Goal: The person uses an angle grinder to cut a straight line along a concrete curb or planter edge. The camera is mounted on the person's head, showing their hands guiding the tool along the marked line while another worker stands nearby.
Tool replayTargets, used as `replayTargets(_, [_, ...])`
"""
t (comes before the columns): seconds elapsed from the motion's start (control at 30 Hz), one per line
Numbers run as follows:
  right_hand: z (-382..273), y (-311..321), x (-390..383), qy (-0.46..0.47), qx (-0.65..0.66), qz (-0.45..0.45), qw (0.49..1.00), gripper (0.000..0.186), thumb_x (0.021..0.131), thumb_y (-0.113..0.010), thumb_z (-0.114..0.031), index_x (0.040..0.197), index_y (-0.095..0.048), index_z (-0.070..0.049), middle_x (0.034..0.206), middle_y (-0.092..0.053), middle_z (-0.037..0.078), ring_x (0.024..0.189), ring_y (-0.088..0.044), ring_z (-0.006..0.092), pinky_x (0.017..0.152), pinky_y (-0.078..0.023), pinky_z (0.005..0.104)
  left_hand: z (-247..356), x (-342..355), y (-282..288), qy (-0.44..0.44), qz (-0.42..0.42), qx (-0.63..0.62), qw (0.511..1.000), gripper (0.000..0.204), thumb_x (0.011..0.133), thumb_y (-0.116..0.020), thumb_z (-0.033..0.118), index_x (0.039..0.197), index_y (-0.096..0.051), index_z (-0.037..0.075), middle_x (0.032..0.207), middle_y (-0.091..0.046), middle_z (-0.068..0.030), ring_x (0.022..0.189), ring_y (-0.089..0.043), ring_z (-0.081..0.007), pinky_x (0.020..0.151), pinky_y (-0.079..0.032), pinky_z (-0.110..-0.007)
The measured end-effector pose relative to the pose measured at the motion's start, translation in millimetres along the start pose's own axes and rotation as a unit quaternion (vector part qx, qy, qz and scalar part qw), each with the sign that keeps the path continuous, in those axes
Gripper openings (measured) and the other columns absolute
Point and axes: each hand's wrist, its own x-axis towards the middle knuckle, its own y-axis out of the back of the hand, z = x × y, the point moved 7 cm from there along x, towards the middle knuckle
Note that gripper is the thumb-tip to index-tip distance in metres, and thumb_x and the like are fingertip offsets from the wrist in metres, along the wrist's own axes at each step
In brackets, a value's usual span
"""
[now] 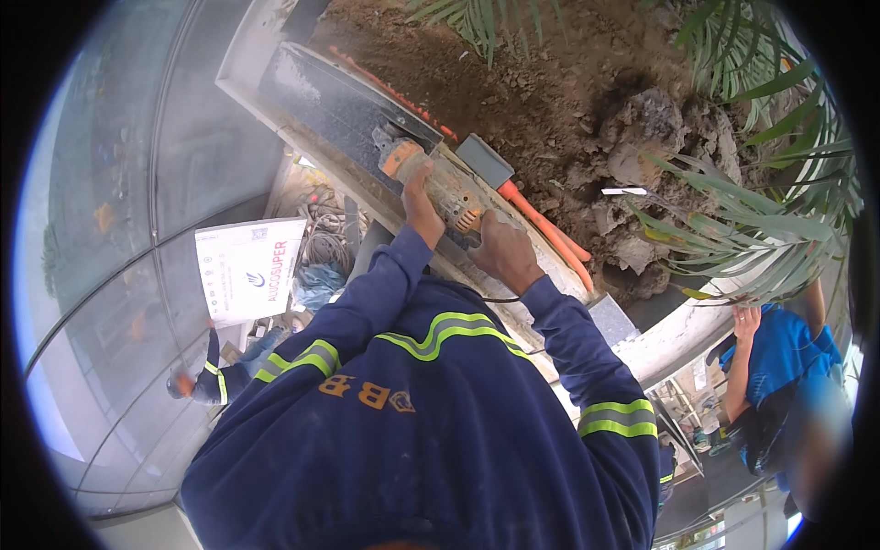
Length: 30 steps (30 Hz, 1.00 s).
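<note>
Left hand [422, 207]: you grasp the grinder [456, 190] behind its head
Right hand [502, 249]: you clasp its rear
Beneath: dark slab [332, 103]

Palm fronds [765, 240], white panel [249, 271], soil [541, 87]

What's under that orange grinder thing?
A dusty dark slab shows under the front of the grinder. The spot right beneath its body is covered, so I can't see that.
</note>
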Motion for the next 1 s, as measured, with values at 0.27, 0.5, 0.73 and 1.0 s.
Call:
replayTargets(0.27, [-2.0, 2.1, 3.7, -0.005, -0.004, -0.014, 1.0, 0.044, 0.079, -0.074, -0.023, 0.104, -0.051, 0.005, 0.083, -0.069, 0.029, 0.081, -0.069, 0.0453, 0.072, -0.054, 0.0524, 7.7, -4.0, -8.3, -0.007, -0.007, 0.006, 1.0, 0.032, 0.089, -0.066, 0.027, 0.114, -0.063, 0.007, 0.103, -0.067, -0.0092, 0.094, -0.068, -0.0279, 0.086, -0.056, -0.045])
replayTargets(0.5, [0.2, -1.0, 0.6, -0.001, -0.001, -0.004, 1.0, 0.045, 0.079, -0.073, -0.023, 0.105, -0.051, 0.005, 0.082, -0.069, 0.029, 0.08, -0.069, 0.0453, 0.072, -0.054, 0.0527, 0.5, 7.8, 2.5, 0.006, -0.038, -0.008, 0.999, 0.032, 0.087, -0.069, 0.027, 0.113, -0.063, 0.009, 0.104, -0.066, -0.0081, 0.095, -0.067, -0.0271, 0.086, -0.056, -0.045])
replayTargets(0.73, [1.0, 2.2, -7.6, -0.023, -0.003, -0.023, 0.999, 0.045, 0.079, -0.074, -0.023, 0.105, -0.051, 0.005, 0.084, -0.069, 0.029, 0.08, -0.069, 0.0458, 0.072, -0.054, 0.0531, -6.0, 2.9, 4.8, 0.005, -0.008, -0.002, 1.0, 0.031, 0.088, -0.067, 0.029, 0.112, -0.063, 0.009, 0.103, -0.065, -0.0066, 0.096, -0.067, -0.0267, 0.086, -0.055, -0.044])
replayTargets(1.0, [-0.8, 5.2, -10.9, -0.025, -0.002, -0.031, 0.999, 0.047, 0.078, -0.075, -0.023, 0.106, -0.05, 0.005, 0.083, -0.069, 0.029, 0.08, -0.069, 0.0464, 0.071, -0.054, 0.0532, -5.1, -7.1, -2.1, 0.011, -0.008, 0.0, 1.0, 0.033, 0.089, -0.065, 0.029, 0.114, -0.063, 0.009, 0.106, -0.065, -0.0068, 0.098, -0.066, -0.0261, 0.088, -0.054, -0.043])
